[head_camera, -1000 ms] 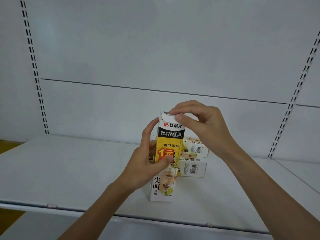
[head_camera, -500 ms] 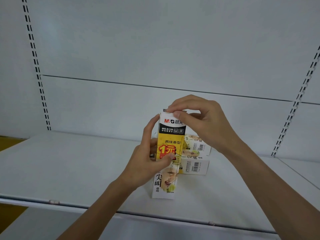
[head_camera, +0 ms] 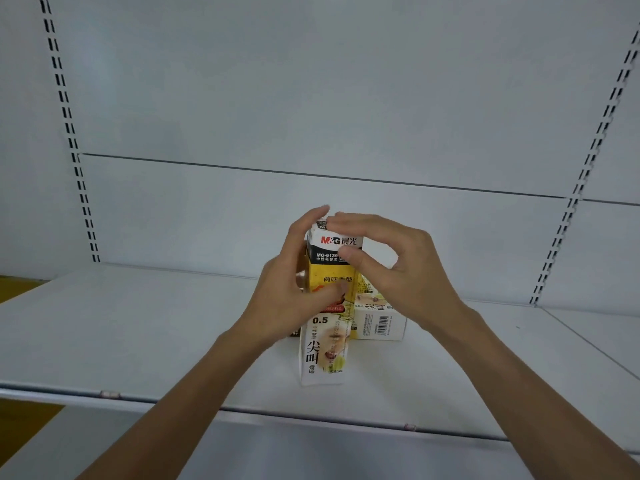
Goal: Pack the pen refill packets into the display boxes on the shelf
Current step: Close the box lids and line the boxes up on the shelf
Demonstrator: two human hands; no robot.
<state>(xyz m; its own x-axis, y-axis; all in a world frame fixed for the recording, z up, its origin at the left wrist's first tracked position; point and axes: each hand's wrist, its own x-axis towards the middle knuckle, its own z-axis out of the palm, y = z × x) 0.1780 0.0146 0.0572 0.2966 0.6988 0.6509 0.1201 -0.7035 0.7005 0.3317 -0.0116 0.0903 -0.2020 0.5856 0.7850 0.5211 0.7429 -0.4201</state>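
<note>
A tall white and yellow display box printed with M&G stands upright on the white shelf. My left hand grips its left side, thumb across the front and index finger reaching up to the top edge. My right hand curls over the box's top right, fingertips on the top flap and thumb on the front. Behind it, on the right, lie two more boxes stacked flat, partly hidden by my right hand. No loose refill packets show.
The shelf has a white back panel and slotted uprights at left and right. Its front edge runs below my forearms. A yellow floor patch shows at far left.
My left index finger has climbed up to the box's top edge. My right hand has shifted lower over the top flap, its thumb now on the front face. The box stays in place.
</note>
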